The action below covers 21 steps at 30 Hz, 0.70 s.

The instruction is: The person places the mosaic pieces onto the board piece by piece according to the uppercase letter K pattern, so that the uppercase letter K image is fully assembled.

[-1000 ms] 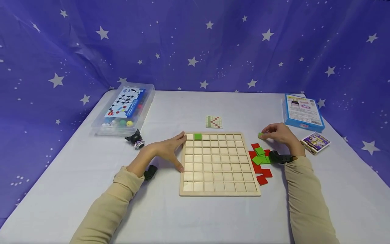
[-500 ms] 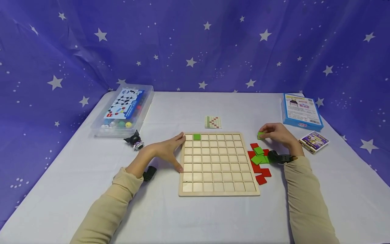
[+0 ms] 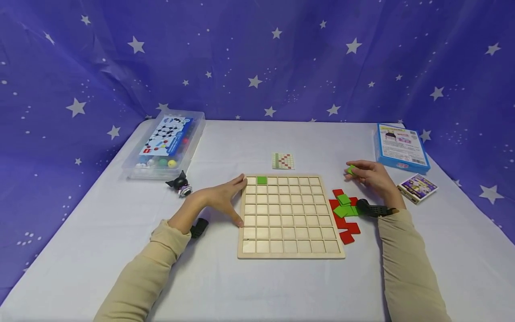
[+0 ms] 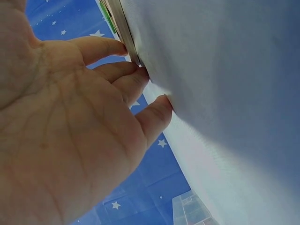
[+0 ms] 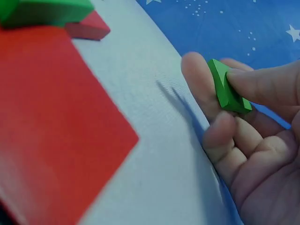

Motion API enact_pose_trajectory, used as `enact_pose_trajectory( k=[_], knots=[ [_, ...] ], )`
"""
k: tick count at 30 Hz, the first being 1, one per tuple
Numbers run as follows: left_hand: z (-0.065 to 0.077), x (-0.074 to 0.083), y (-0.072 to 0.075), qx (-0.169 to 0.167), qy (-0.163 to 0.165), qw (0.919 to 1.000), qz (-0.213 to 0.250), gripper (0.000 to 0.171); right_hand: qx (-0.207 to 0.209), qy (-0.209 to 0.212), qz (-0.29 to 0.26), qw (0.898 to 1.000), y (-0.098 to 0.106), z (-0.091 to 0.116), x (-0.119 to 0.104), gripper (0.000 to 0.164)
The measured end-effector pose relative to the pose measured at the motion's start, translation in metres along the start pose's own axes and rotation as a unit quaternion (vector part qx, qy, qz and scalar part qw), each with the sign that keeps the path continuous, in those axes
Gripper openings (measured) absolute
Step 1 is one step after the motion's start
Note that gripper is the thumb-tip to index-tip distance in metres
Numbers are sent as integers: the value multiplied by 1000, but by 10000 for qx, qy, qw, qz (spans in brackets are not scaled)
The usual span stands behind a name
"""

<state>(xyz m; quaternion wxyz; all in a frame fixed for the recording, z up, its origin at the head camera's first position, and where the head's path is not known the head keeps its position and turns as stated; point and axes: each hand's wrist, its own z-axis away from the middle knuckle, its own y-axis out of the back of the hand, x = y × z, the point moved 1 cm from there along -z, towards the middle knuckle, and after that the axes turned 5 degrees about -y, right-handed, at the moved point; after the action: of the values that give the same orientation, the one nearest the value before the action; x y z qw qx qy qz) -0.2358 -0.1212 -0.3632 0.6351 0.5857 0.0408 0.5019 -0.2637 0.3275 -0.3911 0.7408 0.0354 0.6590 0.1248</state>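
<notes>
My left hand [image 3: 221, 197] is spread along the left edge of a wooden grid board [image 3: 290, 256]. Thumb and fingertips touch that edge; the left wrist view shows the fingers against the board's side [image 4: 123, 28]. One green tile [image 3: 262, 180] lies in the board's top row, second cell from the left. Right of the board, my right hand [image 3: 374, 176] pinches a small green tile [image 5: 227, 96] between thumb and fingers, above the table. Below this hand lies a loose pile of red tiles [image 3: 346, 237] and green tiles [image 3: 342, 211], some overlapping, beside the board's right edge.
Behind the board lies a small pattern card [image 3: 283, 161]. A clear plastic case [image 3: 189, 134] and a black figurine [image 3: 179, 184] are on the left. At right are a blue box [image 3: 402, 147] and a small purple box [image 3: 417, 187]. A starry curtain [image 3: 225, 58] stands behind.
My right hand has drawn slightly right and turned, tilting the green tile between its fingers. The left hand stays at the board's edge.
</notes>
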Motion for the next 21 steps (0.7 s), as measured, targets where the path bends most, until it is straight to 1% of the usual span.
enact_pose_trajectory(
  k=[3, 6, 8, 12, 13, 15, 21],
  knots=[
    [-1, -1, 0, -6, 2, 10000, -17, 128, -352, 96, -527, 9979, 0, -1, 2, 35],
    [-1, -1, 0, -10, 6, 10000, -25, 128, -627, 103, -860, 9943, -1, -2, 3, 36],
    [-1, -1, 0, -11, 0, 10000, -30, 128, -624, 33, -1061, 9924, -2, -2, 3, 33],
    [-2, -1, 0, -19, 5, 10000, -18, 129, -448, -86, -1482, 9879, -2, -1, 2, 18],
    [-2, -2, 0, -21, 13, 10000, -13, 128, -421, -96, -1557, 9869, -3, -1, 2, 17],
    [-2, -2, 0, -19, 25, 10000, 18, 128, -440, -67, -1681, 9848, -3, 0, 1, 21],
    [-1, -1, 0, -28, 8, 10000, 25, 128, -377, -74, -1635, 9858, -9, -2, -12, 22]
  ],
)
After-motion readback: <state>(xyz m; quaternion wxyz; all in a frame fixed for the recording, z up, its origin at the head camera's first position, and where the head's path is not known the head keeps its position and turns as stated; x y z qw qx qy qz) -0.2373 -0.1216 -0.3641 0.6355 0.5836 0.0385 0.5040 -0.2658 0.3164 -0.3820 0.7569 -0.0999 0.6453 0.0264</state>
